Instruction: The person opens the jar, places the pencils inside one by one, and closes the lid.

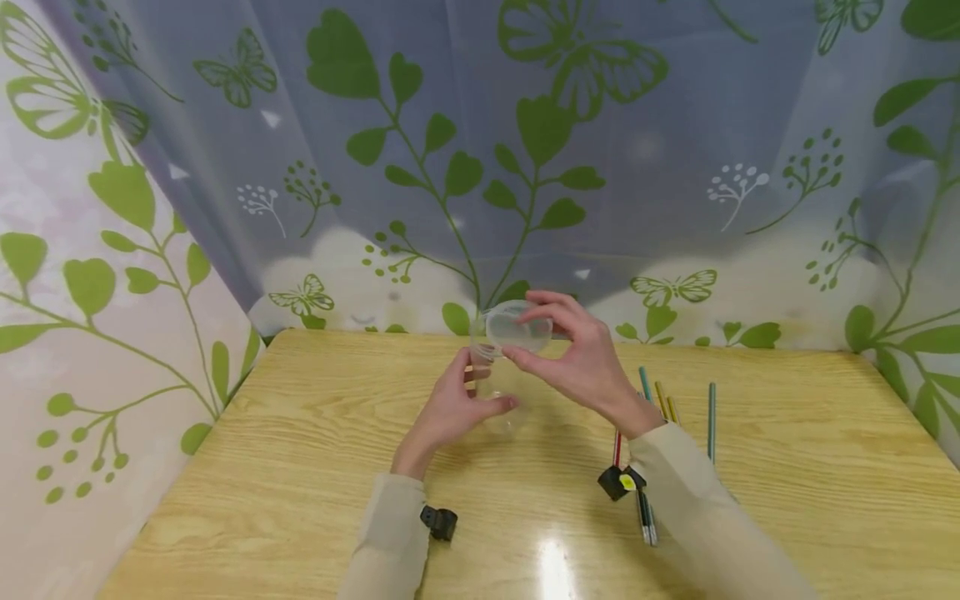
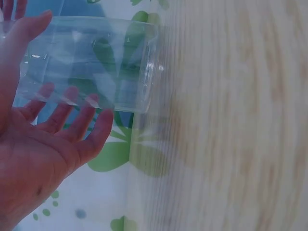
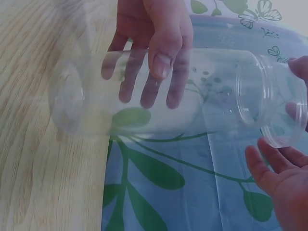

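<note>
A clear plastic jar [image 1: 498, 379] stands roughly upright over the table, see-through from rim to base. My left hand [image 1: 450, 408] grips its body, thumb on the near side and fingers around the far side, as the right wrist view also shows. At the jar's mouth a clear round lid [image 1: 517, 327] is tilted, its edge close to the rim. My right hand [image 1: 581, 354] holds this lid by its edge between thumb and fingers. Whether the lid touches the rim I cannot tell. In the left wrist view the jar [image 2: 120, 67] looks empty.
Several pencils lie on the wooden table [image 1: 300, 467] by the right forearm, among them a teal pencil [image 1: 712, 421], a red pencil [image 1: 617, 448] and dark pencils [image 1: 645, 517]. The sleeve partly covers them. A leaf-patterned curtain [image 1: 450, 208] hangs behind the table's back edge.
</note>
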{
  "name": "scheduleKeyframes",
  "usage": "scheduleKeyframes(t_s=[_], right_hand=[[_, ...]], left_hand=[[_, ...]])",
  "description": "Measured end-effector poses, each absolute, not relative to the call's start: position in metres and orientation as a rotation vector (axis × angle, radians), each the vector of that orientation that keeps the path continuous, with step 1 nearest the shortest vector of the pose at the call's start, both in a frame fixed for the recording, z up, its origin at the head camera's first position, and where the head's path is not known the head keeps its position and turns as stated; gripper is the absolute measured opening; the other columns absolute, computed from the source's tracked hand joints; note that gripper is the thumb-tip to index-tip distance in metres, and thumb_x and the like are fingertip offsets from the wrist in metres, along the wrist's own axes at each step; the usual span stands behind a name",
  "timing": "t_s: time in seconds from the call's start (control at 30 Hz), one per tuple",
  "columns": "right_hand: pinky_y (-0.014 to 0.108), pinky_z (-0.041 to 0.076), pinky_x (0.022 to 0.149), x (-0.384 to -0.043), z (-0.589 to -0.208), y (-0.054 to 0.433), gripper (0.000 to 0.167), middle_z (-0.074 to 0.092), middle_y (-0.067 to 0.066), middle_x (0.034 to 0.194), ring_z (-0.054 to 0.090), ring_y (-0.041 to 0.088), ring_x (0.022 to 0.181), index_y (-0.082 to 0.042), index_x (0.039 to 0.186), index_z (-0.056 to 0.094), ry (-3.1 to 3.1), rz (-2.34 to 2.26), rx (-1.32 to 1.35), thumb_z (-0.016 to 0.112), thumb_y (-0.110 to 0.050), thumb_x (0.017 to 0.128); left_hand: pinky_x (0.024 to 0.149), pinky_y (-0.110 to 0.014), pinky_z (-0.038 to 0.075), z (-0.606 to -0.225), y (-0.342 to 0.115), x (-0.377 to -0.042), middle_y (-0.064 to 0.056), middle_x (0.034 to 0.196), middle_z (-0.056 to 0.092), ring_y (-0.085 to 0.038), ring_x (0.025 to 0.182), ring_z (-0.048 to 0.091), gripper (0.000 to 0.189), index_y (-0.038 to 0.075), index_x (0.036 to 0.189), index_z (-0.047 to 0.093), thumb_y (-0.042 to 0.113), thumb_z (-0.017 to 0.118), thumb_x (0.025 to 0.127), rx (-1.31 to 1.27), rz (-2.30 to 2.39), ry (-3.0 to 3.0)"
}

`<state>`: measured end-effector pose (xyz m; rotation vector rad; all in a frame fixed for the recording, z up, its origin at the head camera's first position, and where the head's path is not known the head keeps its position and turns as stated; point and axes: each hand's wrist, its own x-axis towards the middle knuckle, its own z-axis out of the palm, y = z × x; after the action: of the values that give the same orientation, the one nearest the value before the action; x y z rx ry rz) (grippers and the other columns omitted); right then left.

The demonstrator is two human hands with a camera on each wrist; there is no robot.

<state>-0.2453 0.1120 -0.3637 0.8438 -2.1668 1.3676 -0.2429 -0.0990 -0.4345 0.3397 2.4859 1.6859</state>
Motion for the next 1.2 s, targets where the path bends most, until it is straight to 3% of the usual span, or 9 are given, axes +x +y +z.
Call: scheduleKeyframes(t_s=[0.2,0.43,0.77,1.07,1.2], right_hand=[[0.05,0.059,0.096,-0.245,-0.364,0.114,0.04,0.062,0.019,0.136,0.064,0.035,0.122,-0.002,0.11,0.072,-2.232,1.34,0.828,0.091,-0.01,0.076],[0.049,0.059,0.096,-0.246,-0.366,0.115,0.04,0.063,0.018,0.134,0.065,0.035,0.12,-0.004,0.11,0.071,-2.24,1.305,0.852,0.092,-0.012,0.076],[0.05,0.06,0.094,-0.24,-0.366,0.119,0.041,0.066,0.014,0.131,0.066,0.032,0.118,-0.007,0.109,0.071,-2.242,1.269,0.836,0.092,-0.015,0.075],[0.037,0.06,0.086,-0.23,-0.369,0.134,0.041,0.068,0.009,0.124,0.068,0.025,0.11,-0.01,0.104,0.072,-2.223,1.162,0.877,0.094,-0.018,0.071],[0.027,0.057,0.084,-0.226,-0.372,0.143,0.041,0.069,0.009,0.121,0.068,0.026,0.108,-0.011,0.101,0.072,-2.174,1.131,0.921,0.095,-0.014,0.068]], left_hand=[[0.114,-0.054,0.045,-0.431,-0.105,-0.246,0.003,0.15,0.047,-0.029,0.141,0.049,0.078,0.034,0.146,0.042,0.034,0.087,0.082,0.374,1.676,2.513],[0.114,-0.059,0.042,-0.427,-0.106,-0.252,0.002,0.149,0.049,-0.033,0.14,0.048,0.078,0.033,0.149,0.042,0.03,0.084,0.084,0.457,1.728,2.481],[0.112,-0.06,0.041,-0.429,-0.108,-0.255,0.007,0.144,0.051,-0.025,0.134,0.052,0.073,0.036,0.143,0.045,0.03,0.086,0.083,0.479,1.759,2.458],[0.108,-0.062,0.043,-0.43,-0.108,-0.258,0.004,0.143,0.054,-0.036,0.134,0.052,0.073,0.024,0.143,0.047,0.027,0.087,0.082,0.497,1.808,2.476],[0.107,-0.063,0.043,-0.43,-0.109,-0.257,0.002,0.142,0.054,-0.038,0.133,0.053,0.071,0.026,0.14,0.048,0.026,0.088,0.081,0.503,1.818,2.488]])
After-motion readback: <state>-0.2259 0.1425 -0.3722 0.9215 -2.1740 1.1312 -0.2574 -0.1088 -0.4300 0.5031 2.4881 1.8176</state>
